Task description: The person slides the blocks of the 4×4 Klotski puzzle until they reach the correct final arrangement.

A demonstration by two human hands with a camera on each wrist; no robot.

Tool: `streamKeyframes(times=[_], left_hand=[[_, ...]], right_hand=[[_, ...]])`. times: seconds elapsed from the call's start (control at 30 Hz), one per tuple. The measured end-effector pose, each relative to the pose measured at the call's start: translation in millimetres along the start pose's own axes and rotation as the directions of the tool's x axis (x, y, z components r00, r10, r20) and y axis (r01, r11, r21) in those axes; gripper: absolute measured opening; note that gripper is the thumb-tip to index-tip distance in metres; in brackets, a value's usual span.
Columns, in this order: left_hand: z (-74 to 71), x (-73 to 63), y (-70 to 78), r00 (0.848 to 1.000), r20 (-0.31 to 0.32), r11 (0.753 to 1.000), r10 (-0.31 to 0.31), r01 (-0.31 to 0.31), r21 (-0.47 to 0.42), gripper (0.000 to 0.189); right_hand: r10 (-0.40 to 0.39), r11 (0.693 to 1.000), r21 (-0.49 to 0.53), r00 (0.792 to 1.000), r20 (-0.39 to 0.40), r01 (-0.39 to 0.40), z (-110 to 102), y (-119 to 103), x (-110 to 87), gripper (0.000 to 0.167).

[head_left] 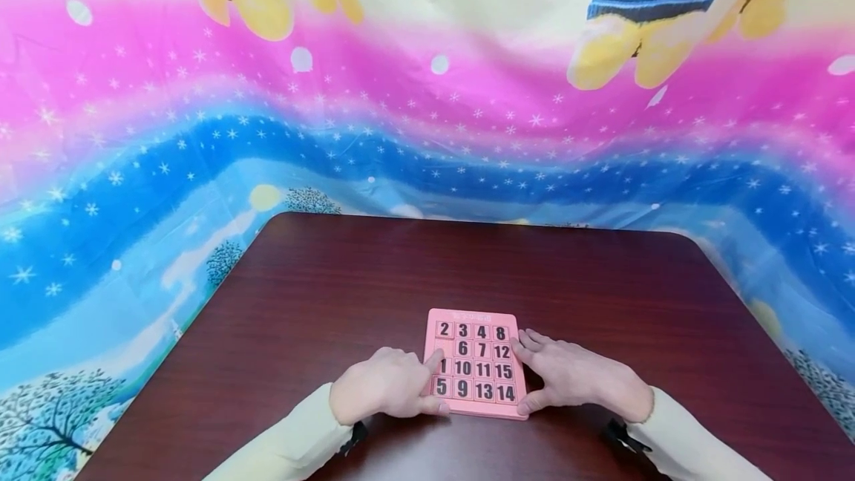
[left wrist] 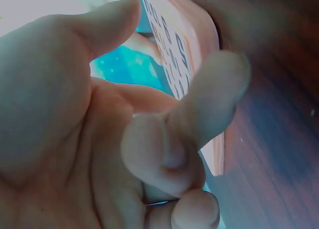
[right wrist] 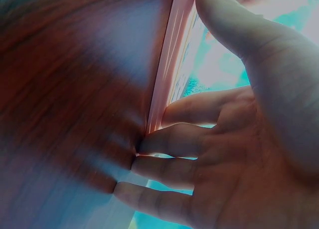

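A pink number slide puzzle (head_left: 473,413) lies flat on the dark wooden table, its black numbers facing up. The second row's leftmost slot has no tile. My left hand (head_left: 390,384) is at the puzzle's left side, its index finger on the tile marked 1 (head_left: 444,367), partly covering it. The left thumb rests at the near left edge; in the left wrist view the other fingers (left wrist: 149,151) bend inward. Along the right edge, my right hand (head_left: 568,371) touches the frame with thumb and fingertips. Its fingers (right wrist: 169,171) look straight in the right wrist view.
The dark red-brown table (head_left: 334,280) has rounded far corners. Behind and beside it hangs a colourful printed cloth (head_left: 401,95) with snowflakes, trees and cartoon figures. Both forearms wear pale sleeves (head_left: 287,436), with a black strap at each wrist.
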State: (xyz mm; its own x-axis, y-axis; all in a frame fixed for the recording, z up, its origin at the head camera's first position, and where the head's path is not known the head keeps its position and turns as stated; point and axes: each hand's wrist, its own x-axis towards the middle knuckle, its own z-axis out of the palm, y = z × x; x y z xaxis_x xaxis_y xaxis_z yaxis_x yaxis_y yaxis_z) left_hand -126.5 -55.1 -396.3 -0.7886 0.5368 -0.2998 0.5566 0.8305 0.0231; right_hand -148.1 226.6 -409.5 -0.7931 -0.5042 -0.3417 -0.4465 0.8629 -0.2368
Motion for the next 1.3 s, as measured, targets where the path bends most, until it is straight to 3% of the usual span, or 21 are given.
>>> streamKeyframes(times=[0.2,0.37,0.83,1.3], left_hand=[[2.3,-11.4,9.4,0.999,-0.007,0.997,0.036,-0.036,0.07,0.088],[4.5,-13.9,13.9,0.999,-0.001,0.997,0.039,-0.039,0.07,0.09],[3.7,-5.3,6.8,0.998,0.053,0.999,0.024,-0.026,0.037,0.091],[5.7,11.9,-1.8,0.999,0.031,1.0,-0.03,0.03,-0.007,0.087]], right_hand=[[0.012,1.0,0.006,1.0,0.003,-0.012,-0.3,-0.5,0.0,0.105],[0.017,1.0,0.009,1.0,0.008,-0.017,0.0,-1.2,0.3,0.105],[0.008,1.0,0.002,1.0,0.0,-0.008,0.6,-0.9,0.6,0.105],[-0.001,1.0,-0.02,1.0,-0.008,0.001,1.6,0.0,0.6,0.104]])
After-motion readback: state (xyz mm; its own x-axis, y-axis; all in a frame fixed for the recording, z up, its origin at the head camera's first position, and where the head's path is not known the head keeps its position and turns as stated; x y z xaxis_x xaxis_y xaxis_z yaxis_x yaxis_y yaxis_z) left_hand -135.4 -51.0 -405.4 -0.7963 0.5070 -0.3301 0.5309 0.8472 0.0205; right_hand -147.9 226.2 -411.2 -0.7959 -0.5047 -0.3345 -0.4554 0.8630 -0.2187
